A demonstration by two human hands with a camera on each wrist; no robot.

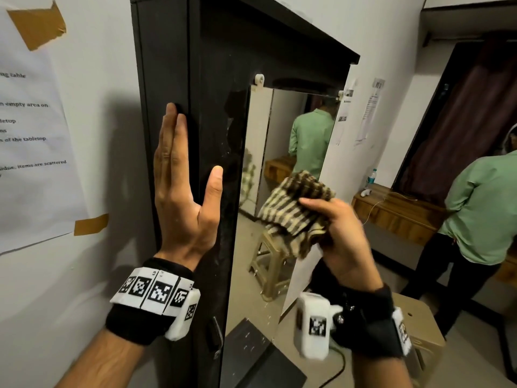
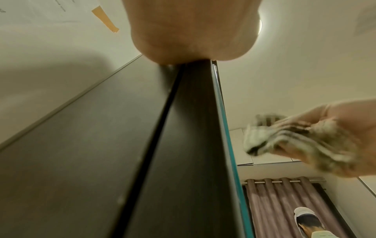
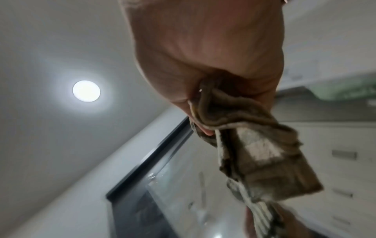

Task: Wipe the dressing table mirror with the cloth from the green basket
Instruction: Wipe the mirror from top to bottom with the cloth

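Your left hand [image 1: 181, 191], fingers straight, is bracing the frame [image 1: 167, 65]; your right hand [image 1: 344, 233] is gripping the bunched cloth [image 1: 296, 211] before the mirror [image 1: 279, 163]. Flatten the cloth and be pressing evenly while wiping.

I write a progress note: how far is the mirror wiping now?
Done: the striped cloth is already fetched; the right hand grips it. In hand: it is raised before the mirror while the left hand rests flat on the dark cabinet side. Left: the wiping; glass contact is unclear.
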